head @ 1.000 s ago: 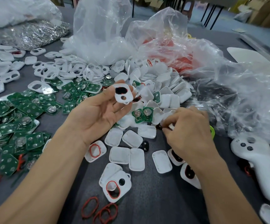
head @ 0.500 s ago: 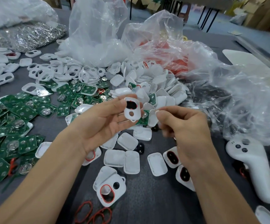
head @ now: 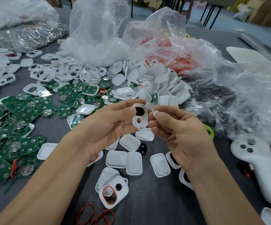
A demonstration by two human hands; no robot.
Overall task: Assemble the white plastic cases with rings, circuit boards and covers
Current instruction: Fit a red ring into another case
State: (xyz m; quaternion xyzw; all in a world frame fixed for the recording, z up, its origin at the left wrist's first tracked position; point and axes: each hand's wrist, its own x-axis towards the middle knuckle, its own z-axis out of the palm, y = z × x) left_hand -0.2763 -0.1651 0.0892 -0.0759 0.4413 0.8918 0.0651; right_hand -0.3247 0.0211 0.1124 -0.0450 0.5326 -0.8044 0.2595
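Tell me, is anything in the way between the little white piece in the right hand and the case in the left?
Nothing visible does. The right hand pinches the small white piece right beside the white case that the left hand holds; only open air lies between them.

The number "22" is printed on the white handheld controller (head: 255, 166).

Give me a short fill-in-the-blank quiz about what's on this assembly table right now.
The left hand holds a white case with ___ openings.
The small round piece is pinched by the ___ hand.
The circuit boards at left are ___.
The loose rings at the near edge are ___.
Missing words: two, right, green, red.
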